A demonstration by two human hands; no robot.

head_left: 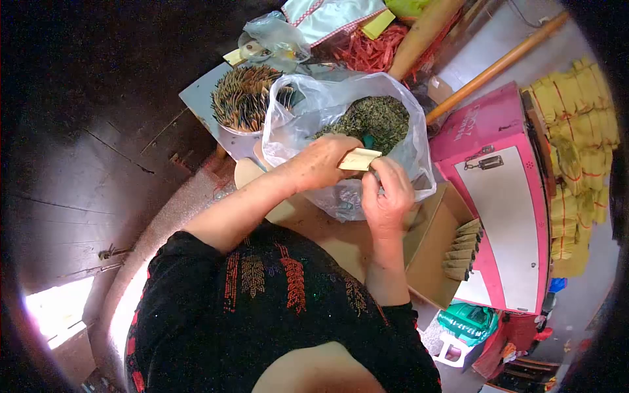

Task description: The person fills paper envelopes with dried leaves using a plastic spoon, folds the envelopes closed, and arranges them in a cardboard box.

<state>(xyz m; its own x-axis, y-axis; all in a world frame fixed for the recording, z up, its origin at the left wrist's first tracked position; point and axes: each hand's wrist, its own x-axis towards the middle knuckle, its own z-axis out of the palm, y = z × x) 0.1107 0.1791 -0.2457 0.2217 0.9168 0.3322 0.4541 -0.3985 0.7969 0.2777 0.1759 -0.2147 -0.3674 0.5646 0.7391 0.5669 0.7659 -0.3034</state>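
My left hand point(325, 160) is closed on a small pale-yellow paper packet point(358, 159), held flat above the near side of a clear plastic bag point(282, 141). The fingers of my right hand point(389, 196) are curled at the packet's right end, the index finger touching its edge and the thumb lower down. Behind both hands, dried green leaves point(377, 118) fill the open bag. A dark green object point(369, 141) pokes up from the leaves just behind the packet; its shape is mostly hidden.
Brown-edged packets stand packed in a round container point(242, 98) at the left. A cardboard box point(432, 245) with a row of packets is at the right, beside a pink and white cabinet point(498, 216). Yellow bundles point(570, 150) are stacked beyond. A wooden pole point(498, 69) slants behind.
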